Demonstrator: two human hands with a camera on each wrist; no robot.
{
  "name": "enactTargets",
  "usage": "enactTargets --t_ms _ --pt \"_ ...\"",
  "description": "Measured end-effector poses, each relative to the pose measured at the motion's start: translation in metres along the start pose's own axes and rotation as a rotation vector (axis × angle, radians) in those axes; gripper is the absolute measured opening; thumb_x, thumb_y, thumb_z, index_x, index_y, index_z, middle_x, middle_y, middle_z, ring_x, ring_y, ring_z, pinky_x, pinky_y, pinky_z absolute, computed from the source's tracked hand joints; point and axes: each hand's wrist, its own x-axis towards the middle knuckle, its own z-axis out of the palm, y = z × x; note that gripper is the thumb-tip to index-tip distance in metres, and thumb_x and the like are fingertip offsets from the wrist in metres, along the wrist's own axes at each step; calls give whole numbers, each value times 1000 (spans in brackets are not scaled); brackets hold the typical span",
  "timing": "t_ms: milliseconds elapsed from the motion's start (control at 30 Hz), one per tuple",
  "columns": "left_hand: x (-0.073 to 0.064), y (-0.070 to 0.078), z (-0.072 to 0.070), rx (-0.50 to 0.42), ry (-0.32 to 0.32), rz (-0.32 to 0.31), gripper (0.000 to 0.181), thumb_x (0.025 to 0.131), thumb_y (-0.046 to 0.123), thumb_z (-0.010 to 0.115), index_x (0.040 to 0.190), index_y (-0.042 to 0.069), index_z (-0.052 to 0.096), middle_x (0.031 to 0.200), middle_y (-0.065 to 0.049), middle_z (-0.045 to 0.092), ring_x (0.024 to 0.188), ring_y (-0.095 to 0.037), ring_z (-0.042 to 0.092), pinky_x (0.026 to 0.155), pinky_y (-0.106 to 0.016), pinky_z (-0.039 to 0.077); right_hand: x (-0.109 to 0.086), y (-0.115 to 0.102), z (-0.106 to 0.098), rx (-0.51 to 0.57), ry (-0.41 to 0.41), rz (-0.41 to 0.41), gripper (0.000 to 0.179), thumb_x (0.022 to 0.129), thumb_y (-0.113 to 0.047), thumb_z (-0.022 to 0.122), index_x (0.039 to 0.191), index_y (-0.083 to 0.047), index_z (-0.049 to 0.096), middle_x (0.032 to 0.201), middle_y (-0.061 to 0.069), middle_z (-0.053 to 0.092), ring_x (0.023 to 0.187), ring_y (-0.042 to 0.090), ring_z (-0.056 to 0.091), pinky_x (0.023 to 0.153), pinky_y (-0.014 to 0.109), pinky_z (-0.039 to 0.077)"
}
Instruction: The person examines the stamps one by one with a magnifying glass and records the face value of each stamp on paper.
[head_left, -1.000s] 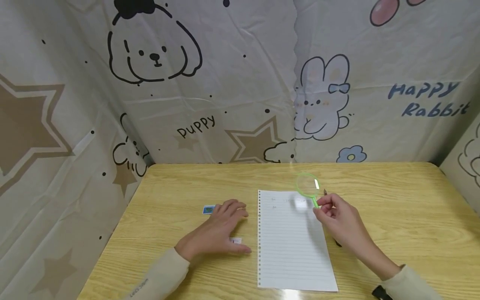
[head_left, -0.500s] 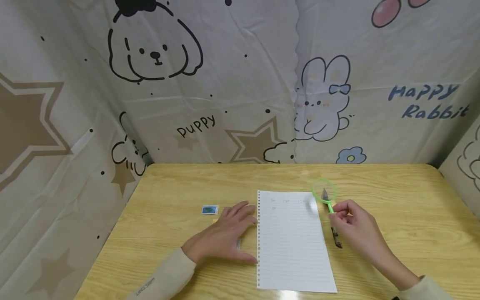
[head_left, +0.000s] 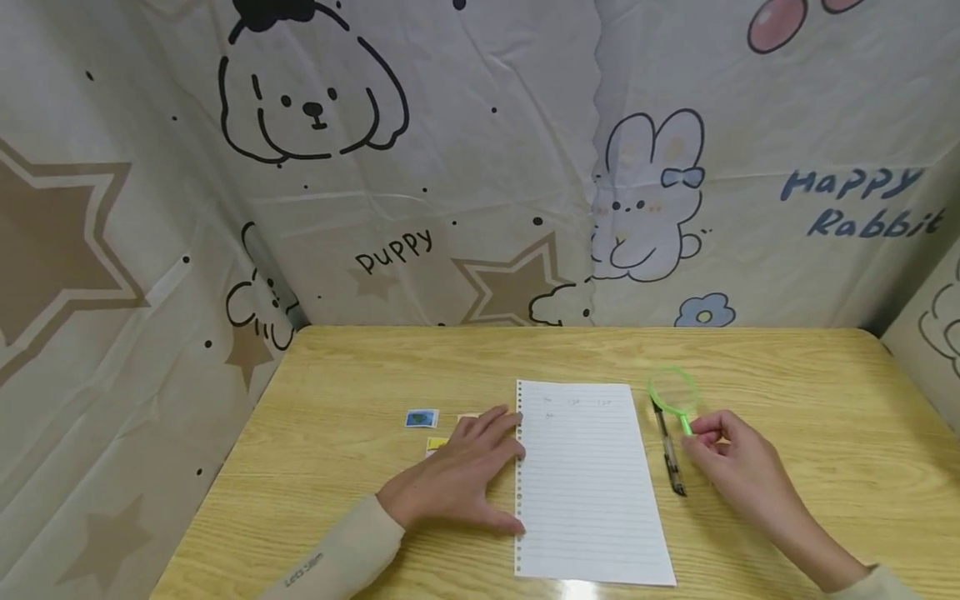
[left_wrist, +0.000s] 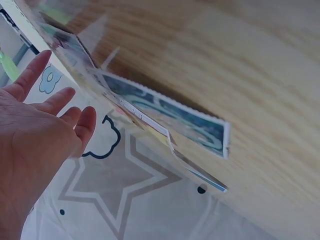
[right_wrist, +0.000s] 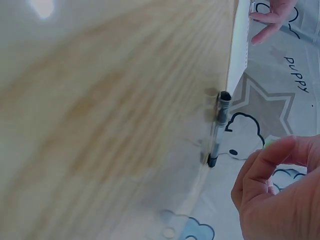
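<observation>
My right hand [head_left: 738, 458] pinches the handle of a green magnifying glass [head_left: 686, 423], whose round lens overlaps the tip of a pen [head_left: 670, 450]. In the right wrist view only a sliver of green shows at the fingers of that hand [right_wrist: 280, 185]. My left hand [head_left: 461, 479] has its fingers spread, fingertips and thumb at the punched left edge of a lined sheet of paper [head_left: 592, 500]. Left of it lie a blue stamp [head_left: 422, 418], a partly covered yellow stamp [head_left: 435, 444] and another half-hidden piece [head_left: 468, 417]. Close up in the left wrist view lies a dark picture stamp [left_wrist: 175, 117].
Everything lies on a wood-grain table [head_left: 810, 400]. A printed cloth curtain [head_left: 480, 167] rises behind its back edge and along both sides. Faint handwriting stands at the top of the sheet.
My right hand has carried the magnifying glass rightward, off the sheet and over to the pen. My left hand has slid right to the paper's edge, uncovering more of the stamps.
</observation>
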Motion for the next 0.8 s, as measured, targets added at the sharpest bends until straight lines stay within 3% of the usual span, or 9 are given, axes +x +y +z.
enactTargets --t_ms 300,533,800 --pt "4 2 2 22 8 17 79 85 72 82 136 17 59 172 -16 35 162 -37 21 121 -63 30 0 14 -9 -64 -34 64 37 106 -28 70 122 4 62 103 7 63 86 16 57 67 26 47" --pt "6 3 2 49 -4 14 75 86 71 83 133 18 58 169 -13 39 160 -35 25 118 -53 32 -2 26 -17 -46 -78 105 39 106 -27 71 122 7 60 97 7 65 71 14 61 60 28 51" --pt "5 4 2 50 -6 9 76 85 69 84 133 18 57 168 -13 40 160 -36 27 118 -56 32 0 33 -25 -45 -117 151 35 107 -19 68 121 11 57 91 6 66 69 17 62 59 28 51"
